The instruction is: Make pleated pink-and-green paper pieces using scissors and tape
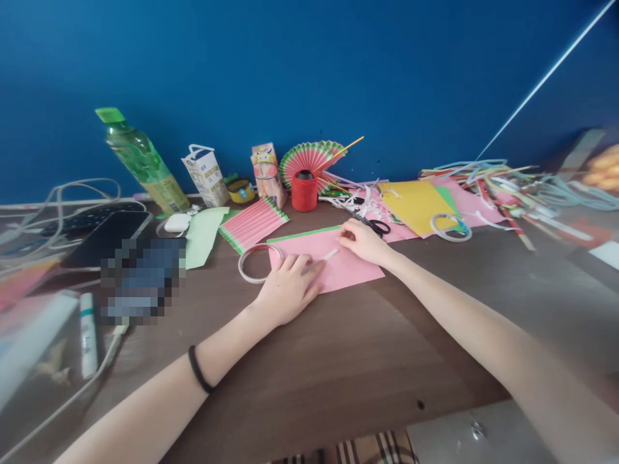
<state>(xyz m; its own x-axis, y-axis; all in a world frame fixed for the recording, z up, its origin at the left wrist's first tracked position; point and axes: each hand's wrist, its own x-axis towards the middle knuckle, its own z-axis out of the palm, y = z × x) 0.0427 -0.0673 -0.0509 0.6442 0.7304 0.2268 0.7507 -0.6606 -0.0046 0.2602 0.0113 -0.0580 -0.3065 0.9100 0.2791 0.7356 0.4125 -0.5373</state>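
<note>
A sheet of pink paper (345, 274) with a green strip along its far edge lies on the table under both hands. My left hand (293, 287) rests on its left part, fingers stretched out and holding nothing I can see. My right hand (360, 240) is at the sheet's right side, thumb and index finger pinched; what is between them is too small to make out. A short white strip (330, 254) lies on the paper between the hands, close to the right fingertips. Beside my left hand, a roll of tape (244, 267) touches the sheet's left edge.
Behind the sheet are a pleated pink paper (254, 224), a paper fan (309, 161), a red spool (304, 196) and black-handled scissors (378, 227). Yellow paper (416, 206), another tape roll (451, 229) and loose strips lie right. A bottle (145, 161), carton (207, 177) and phone (145, 277) are left.
</note>
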